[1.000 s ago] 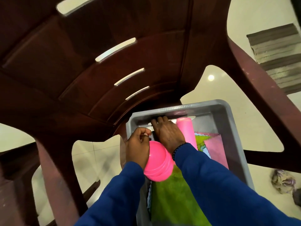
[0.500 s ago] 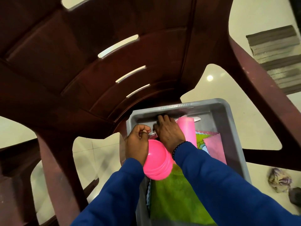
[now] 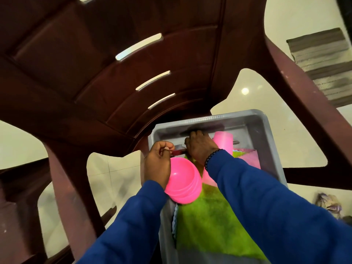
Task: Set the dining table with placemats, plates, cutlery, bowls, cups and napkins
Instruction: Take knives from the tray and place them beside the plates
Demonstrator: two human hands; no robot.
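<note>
A dark brown chair (image 3: 118, 77) fills the upper left of the frame, crowding your grey bin (image 3: 266, 141) at lower centre; a striped mat (image 3: 323, 60) lies upper right. Your left hand (image 3: 158, 164) grips the stacked pink bowls (image 3: 183, 185) and now also pinches a dark-handled utensil (image 3: 178, 153); your right hand (image 3: 200, 147) has closed over that utensil beside the pink cup (image 3: 223, 141).

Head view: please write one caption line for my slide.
Left hand holding stacked pink bowls while the right hand reaches into a grey bin on a maroon chair.
</note>
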